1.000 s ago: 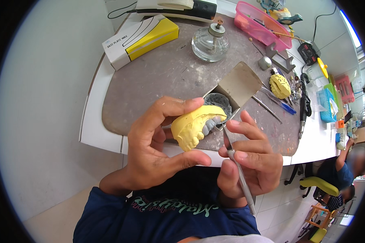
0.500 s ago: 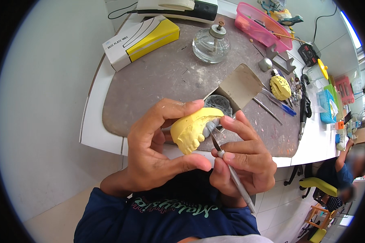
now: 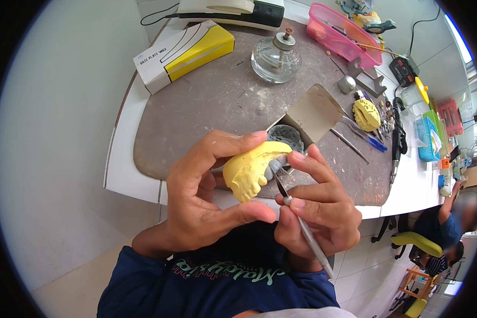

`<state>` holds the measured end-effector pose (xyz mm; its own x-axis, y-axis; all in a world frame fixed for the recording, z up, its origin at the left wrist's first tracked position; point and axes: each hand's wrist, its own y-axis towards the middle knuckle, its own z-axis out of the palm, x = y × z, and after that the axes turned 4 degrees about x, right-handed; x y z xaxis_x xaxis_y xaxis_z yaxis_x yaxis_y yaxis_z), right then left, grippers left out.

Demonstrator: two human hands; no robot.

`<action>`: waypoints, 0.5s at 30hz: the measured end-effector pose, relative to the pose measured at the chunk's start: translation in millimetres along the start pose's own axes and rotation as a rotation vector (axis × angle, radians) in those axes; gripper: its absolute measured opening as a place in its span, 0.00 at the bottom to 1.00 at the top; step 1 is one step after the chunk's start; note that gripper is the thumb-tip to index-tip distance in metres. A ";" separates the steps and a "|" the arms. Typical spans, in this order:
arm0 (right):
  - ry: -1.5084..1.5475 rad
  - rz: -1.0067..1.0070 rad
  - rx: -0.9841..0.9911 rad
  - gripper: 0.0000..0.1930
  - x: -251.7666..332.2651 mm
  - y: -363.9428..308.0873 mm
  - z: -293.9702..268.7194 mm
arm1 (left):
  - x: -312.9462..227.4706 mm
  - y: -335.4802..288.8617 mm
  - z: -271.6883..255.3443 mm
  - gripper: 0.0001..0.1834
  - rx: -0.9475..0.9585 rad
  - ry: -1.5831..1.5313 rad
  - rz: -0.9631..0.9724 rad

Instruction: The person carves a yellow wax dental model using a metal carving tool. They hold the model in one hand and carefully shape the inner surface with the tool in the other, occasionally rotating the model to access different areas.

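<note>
My left hand (image 3: 204, 193) grips a yellow dental cast (image 3: 247, 168) between thumb and fingers, teeth turned toward my right. Grey wax (image 3: 273, 166) covers several teeth along its right side. In my right hand (image 3: 323, 214) a metal carving knife (image 3: 308, 233) is held like a pen, its blade tip touching or very near the grey wax. A right fingertip steadies the cast's edge. Just behind the cast stands an open cardboard box (image 3: 314, 112) with a round, dark grey block of wax (image 3: 286, 137) inside, partly hidden by the cast and my fingers.
On the brown mat (image 3: 196, 111) stand a glass spirit burner (image 3: 276, 57) and a yellow-white wax box (image 3: 184, 55). Toward the right lie another yellow cast (image 3: 367, 115), metal tools (image 3: 351, 146) and a handpiece (image 3: 395, 159). A pink basket (image 3: 340, 40) is at the back. Another person (image 3: 450, 225) sits far right.
Hardly anything differs. The knife blade has shifted very slightly at the grey wax; both hands and the cast keep nearly the same position.
</note>
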<state>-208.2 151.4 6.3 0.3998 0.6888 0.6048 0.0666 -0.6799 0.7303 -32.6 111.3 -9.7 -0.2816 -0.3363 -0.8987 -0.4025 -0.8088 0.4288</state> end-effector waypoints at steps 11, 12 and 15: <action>0.015 0.007 -0.027 0.11 1.6 -0.1 -0.7 | -4.6 0.0 -1.7 0.41 0.008 0.064 0.040; 0.010 0.005 -0.023 0.11 1.5 -0.2 -0.8 | -4.4 -0.1 -1.8 0.41 0.008 0.058 0.039; 0.000 0.003 -0.017 0.12 1.1 -0.6 -0.9 | -4.0 1.2 2.7 0.37 -0.043 0.010 0.049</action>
<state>-208.6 152.8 6.9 0.4001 0.6868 0.6068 0.0502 -0.6776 0.7338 -34.3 113.0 -5.3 -0.2913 -0.3803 -0.8778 -0.3508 -0.8112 0.4678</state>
